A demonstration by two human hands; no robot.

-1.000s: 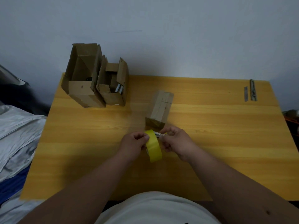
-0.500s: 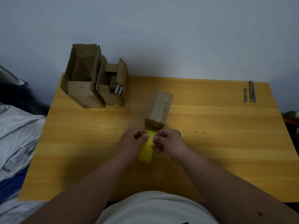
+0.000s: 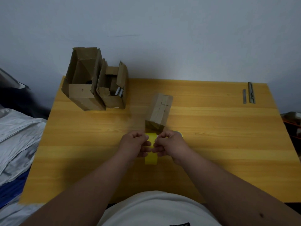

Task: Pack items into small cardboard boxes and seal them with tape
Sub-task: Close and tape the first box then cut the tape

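Against a plain grey wall, on a yellow wooden bench [image 3: 211,144], left hand [image 3: 135,144] and right hand [image 3: 169,144] each pinch a yellow tape roll [image 3: 151,159] just before a closed small cardboard box [image 3: 158,111], likely freeing tape to seal it next.
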